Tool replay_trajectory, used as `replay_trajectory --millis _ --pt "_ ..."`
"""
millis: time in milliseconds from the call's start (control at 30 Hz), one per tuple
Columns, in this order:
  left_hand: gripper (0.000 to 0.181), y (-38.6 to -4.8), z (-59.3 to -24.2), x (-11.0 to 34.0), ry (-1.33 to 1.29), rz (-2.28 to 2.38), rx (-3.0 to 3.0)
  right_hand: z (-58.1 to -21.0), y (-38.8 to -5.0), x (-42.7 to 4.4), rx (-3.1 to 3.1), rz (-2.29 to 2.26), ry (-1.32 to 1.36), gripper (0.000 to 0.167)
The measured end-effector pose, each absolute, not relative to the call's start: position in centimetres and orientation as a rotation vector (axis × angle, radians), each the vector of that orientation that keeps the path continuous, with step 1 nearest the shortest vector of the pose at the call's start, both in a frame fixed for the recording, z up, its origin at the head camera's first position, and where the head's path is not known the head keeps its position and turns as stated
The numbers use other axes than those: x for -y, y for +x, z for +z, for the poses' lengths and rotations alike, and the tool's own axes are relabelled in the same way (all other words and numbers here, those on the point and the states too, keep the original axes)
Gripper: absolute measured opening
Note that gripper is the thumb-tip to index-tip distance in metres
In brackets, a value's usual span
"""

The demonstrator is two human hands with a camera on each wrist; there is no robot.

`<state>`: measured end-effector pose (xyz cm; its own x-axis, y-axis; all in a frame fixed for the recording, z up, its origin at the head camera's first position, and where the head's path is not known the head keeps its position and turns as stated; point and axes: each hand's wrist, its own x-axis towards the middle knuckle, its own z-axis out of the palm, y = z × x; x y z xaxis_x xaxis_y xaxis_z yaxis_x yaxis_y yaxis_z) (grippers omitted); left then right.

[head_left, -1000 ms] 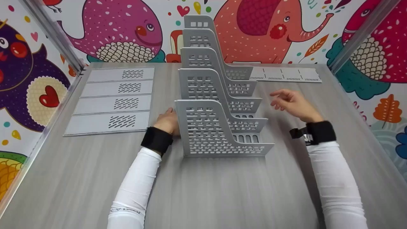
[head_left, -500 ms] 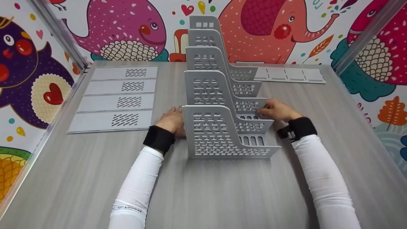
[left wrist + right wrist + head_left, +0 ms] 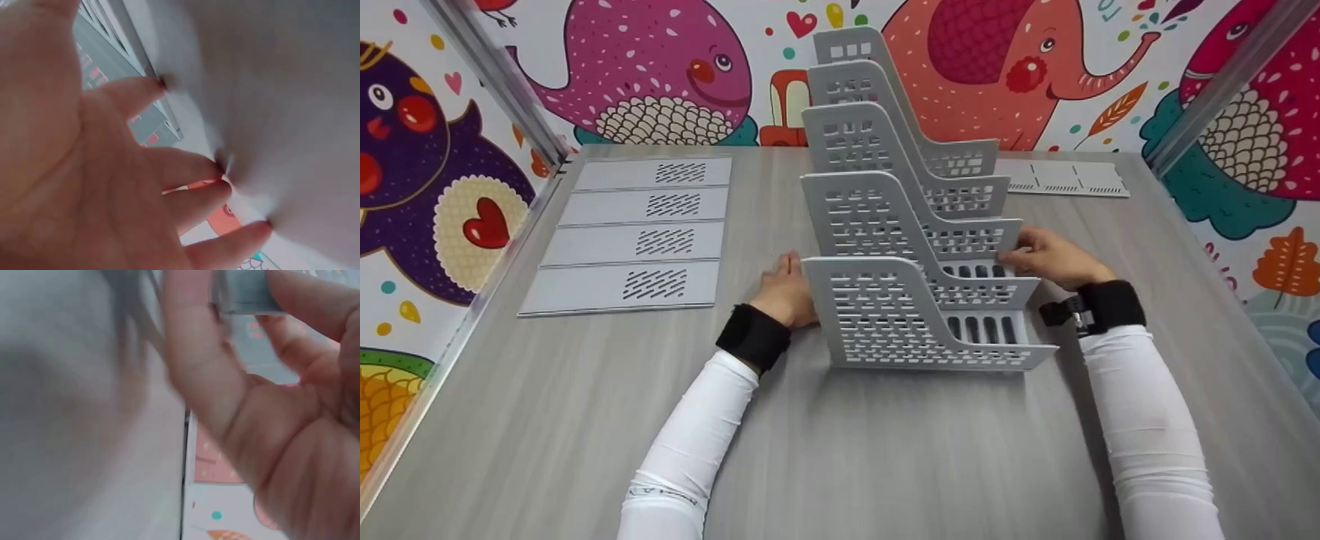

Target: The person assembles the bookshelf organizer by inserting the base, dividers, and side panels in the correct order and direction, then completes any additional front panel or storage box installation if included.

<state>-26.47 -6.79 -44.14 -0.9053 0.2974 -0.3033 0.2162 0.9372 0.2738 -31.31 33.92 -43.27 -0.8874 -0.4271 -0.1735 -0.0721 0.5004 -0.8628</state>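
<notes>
A grey perforated file organizer [image 3: 877, 315] with several upright stepped dividers stands mid-table in the head view. It looks slightly tilted, its low right end a little raised. At that right end my right hand [image 3: 1054, 259] grips the organizer. In the right wrist view, a grey edge [image 3: 247, 292] sits between the thumb and fingers of this hand. Beside the organizer's tall left side, my left hand [image 3: 787, 294] is low on the table. Its fingers [image 3: 191, 163] are extended in the left wrist view, tips touching the pale tabletop; the head view partly hides this hand behind the organizer.
A flat grey panel [image 3: 607, 244] with slotted patches and fold lines lies on the left of the table [image 3: 900, 465]. Behind the organizer, at the back right, lies a narrow slotted strip [image 3: 1065, 176]. Printed walls [image 3: 660, 67] enclose the back and sides.
My right hand came from the right to the organizer's low end and took hold. The organizer then shifted right and tilted. My left hand moved slightly right alongside it.
</notes>
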Motion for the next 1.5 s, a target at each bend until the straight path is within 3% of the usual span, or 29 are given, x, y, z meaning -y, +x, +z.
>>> replay_trajectory --millis 200,433,633,1000,1500 --pt "0.089 -26.2 -43.3 7.2 0.422 0.231 -2.775 -42.1 -31.2 -37.2 -2.124 -1.842 -0.395 0.025" --pt "0.073 -26.5 -43.0 8.2 0.444 0.19 -2.758 -38.9 -30.8 -39.7 -2.021 -2.241 -0.35 0.028" --pt "0.079 -26.7 -43.1 8.6 0.408 0.263 -2.701 -34.6 -29.8 -40.3 -2.026 -2.416 -0.358 0.025" --pt "0.08 -27.3 -43.2 8.5 0.414 0.181 -2.666 -29.6 -30.2 -39.5 -2.348 -2.228 -0.462 0.027" --pt "0.081 -27.3 -43.0 8.2 0.396 0.186 -2.659 -30.3 -29.8 -40.8 -2.267 -2.29 -0.457 0.036"
